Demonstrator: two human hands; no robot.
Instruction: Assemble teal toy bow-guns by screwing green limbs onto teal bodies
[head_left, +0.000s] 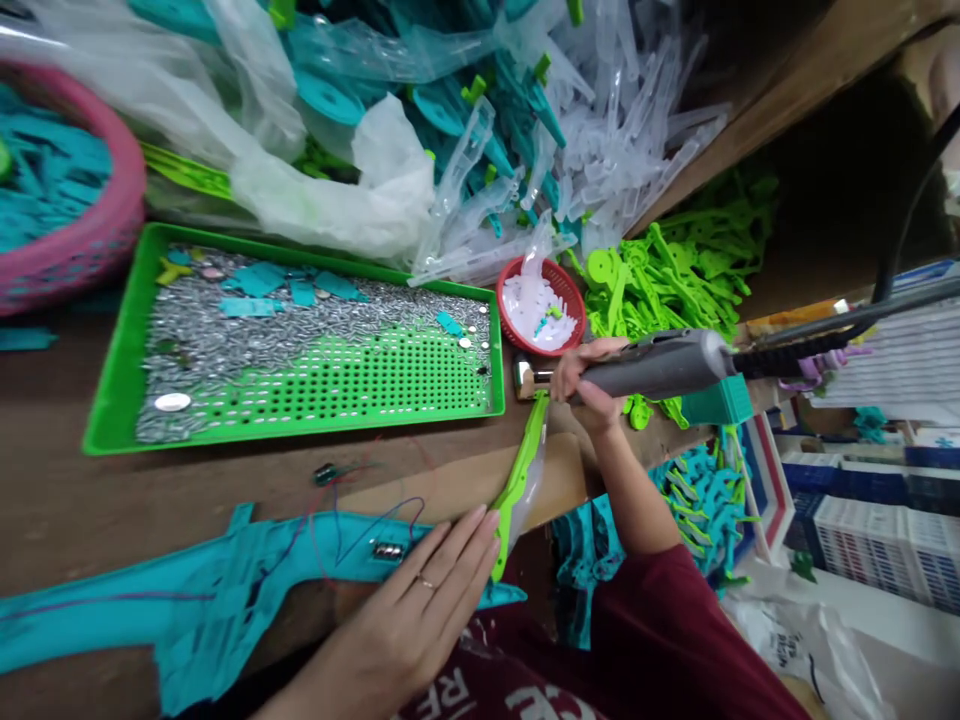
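Note:
My right hand is wrapped around the grey handle of a powered screwdriver, whose metal tip points left above a lime green plastic part. That part stands on edge on a wooden block. My left hand lies flat with fingers stretched out, its fingertips touching the lower end of the green part. Under the hand lies a long teal plastic shell with thin red and blue wires and a small metal contact.
A green perforated tray of small metal screws sits to the left. A small red basket holds white pieces. A pink basket holds teal parts. Clear, teal and lime plastic parts are piled behind. Boxes stand at right.

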